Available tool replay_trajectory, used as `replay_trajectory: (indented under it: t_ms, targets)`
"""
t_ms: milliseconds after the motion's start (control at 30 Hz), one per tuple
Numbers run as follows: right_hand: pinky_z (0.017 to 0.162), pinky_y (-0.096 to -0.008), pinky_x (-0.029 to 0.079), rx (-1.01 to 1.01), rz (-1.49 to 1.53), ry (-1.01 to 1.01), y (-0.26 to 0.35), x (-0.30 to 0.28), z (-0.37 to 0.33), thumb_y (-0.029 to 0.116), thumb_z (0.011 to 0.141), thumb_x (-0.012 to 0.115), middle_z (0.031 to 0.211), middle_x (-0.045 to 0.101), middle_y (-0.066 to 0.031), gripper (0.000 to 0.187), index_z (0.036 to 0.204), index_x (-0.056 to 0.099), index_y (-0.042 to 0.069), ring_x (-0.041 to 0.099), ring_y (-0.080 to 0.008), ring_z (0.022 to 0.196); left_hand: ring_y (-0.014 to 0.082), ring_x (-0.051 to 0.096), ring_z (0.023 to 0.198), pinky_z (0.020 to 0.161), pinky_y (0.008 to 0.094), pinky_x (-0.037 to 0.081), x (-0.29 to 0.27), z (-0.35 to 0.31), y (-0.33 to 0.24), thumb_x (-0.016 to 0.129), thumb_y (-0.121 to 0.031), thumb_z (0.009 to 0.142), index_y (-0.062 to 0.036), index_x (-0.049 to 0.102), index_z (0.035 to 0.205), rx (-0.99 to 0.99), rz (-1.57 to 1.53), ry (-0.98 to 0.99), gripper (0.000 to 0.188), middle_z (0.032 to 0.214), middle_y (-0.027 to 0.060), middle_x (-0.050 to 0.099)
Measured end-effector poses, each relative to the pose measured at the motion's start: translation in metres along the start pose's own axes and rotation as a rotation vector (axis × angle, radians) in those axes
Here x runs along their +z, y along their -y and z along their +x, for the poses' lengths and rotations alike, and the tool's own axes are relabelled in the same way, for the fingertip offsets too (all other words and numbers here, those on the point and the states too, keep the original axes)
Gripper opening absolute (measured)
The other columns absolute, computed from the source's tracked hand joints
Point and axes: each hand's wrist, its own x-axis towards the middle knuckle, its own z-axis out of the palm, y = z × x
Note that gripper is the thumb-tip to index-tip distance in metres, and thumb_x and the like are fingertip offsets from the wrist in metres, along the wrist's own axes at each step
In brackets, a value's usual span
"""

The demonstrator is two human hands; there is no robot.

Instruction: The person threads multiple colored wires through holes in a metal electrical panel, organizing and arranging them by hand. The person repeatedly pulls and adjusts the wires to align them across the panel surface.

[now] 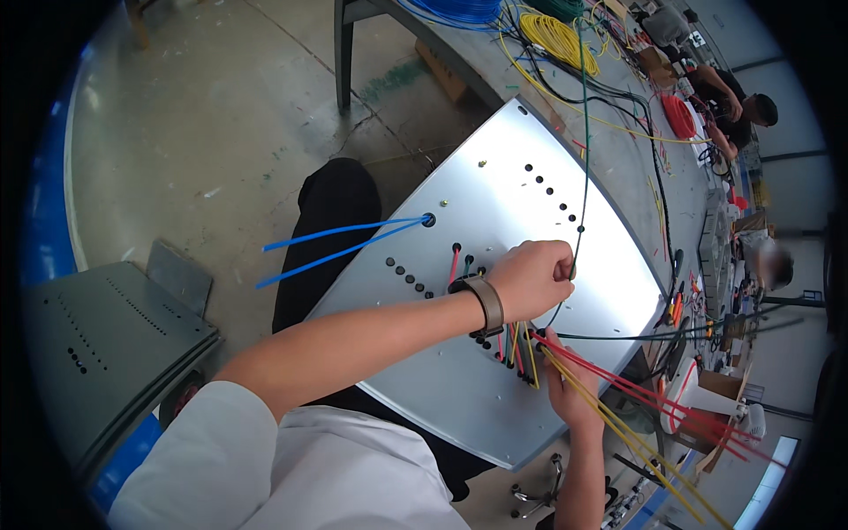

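Note:
My left hand (532,281), with a watch (484,305) on its wrist, pinches a thin green wire (584,159). This wire runs up toward the workbench and down to a hole in a grey metal panel (530,230), which lies tilted across my lap. My right hand (570,389) is closed by that hole, its fingertips partly hidden; what they grip cannot be made out. Red wires (636,389) and yellow wires (618,424) leave the hole and pass over the right hand. Short coloured wires (517,349) loop between holes under my left wrist. Two blue wires (340,234) stick out at the panel's left.
A workbench (609,119) with a yellow wire coil (559,42), a blue coil (455,9) and a red coil (678,117) stands beyond the panel. Stacked punched metal panels (115,336) are at left. A person (729,97) sits across the bench; another (773,265) is farther right.

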Motion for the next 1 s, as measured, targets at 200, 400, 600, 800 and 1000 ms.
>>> replay_trajectory:
  t_ms: [200, 400, 600, 800, 1000]
  targets:
    - [0.098, -0.0393, 0.06, 0.22, 0.367, -0.276, -0.014, 0.022, -0.001, 0.012, 0.106, 0.082, 0.112, 0.084, -0.015, 0.023, 0.127, 0.084, 0.002, 0.08, -0.0284, 0.102, 0.0245, 0.082, 0.088, 0.083, 0.0379, 0.065, -0.001, 0.001, -0.001, 0.085, -0.012, 0.097, 0.0006, 0.075, 0.1, 0.009, -0.045, 0.071, 0.017, 0.093, 0.0139, 0.083]
    - [0.089, -0.0347, 0.06, 0.148, 0.501, -0.241, -0.019, 0.024, 0.017, 0.01, 0.107, 0.082, 0.108, 0.085, -0.0156, 0.016, 0.116, 0.086, -0.002, 0.079, -0.0232, 0.098, 0.0249, 0.084, 0.086, 0.081, 0.0382, 0.065, 0.007, -0.006, -0.01, 0.084, -0.013, 0.098, 0.0005, 0.079, 0.105, -0.011, -0.154, 0.158, 0.016, 0.094, 0.015, 0.084]
    - [0.083, -0.0363, 0.06, 0.181, 0.526, -0.015, -0.028, 0.004, 0.027, 0.012, 0.108, 0.082, 0.104, 0.084, -0.0141, 0.014, 0.111, 0.086, 0.0, 0.078, -0.0222, 0.094, 0.0326, 0.083, 0.083, 0.077, 0.0412, 0.062, 0.017, -0.019, -0.025, 0.082, -0.021, 0.102, -0.0013, 0.081, 0.109, 0.097, -0.003, 0.172, 0.021, 0.093, 0.0177, 0.082]
    - [0.091, -0.0381, 0.061, 0.053, 0.514, -0.003, -0.04, 0.016, 0.031, 0.014, 0.107, 0.082, 0.113, 0.082, -0.0159, 0.014, 0.114, 0.084, 0.002, 0.078, -0.0224, 0.106, 0.0384, 0.079, 0.093, 0.081, 0.0459, 0.062, 0.036, -0.027, -0.023, 0.075, -0.024, 0.107, -0.0056, 0.08, 0.112, 0.235, 0.129, 0.147, 0.019, 0.101, 0.0134, 0.081]
    - [0.1, -0.0387, 0.061, 0.235, 0.464, 0.087, -0.041, 0.02, 0.029, 0.021, 0.108, 0.08, 0.117, 0.084, -0.0176, 0.024, 0.123, 0.083, 0.004, 0.08, -0.0284, 0.114, 0.0348, 0.079, 0.087, 0.077, 0.0444, 0.061, 0.036, -0.036, -0.031, 0.075, -0.025, 0.106, -0.0082, 0.077, 0.11, 0.228, 0.188, 0.136, 0.017, 0.098, 0.0102, 0.08]
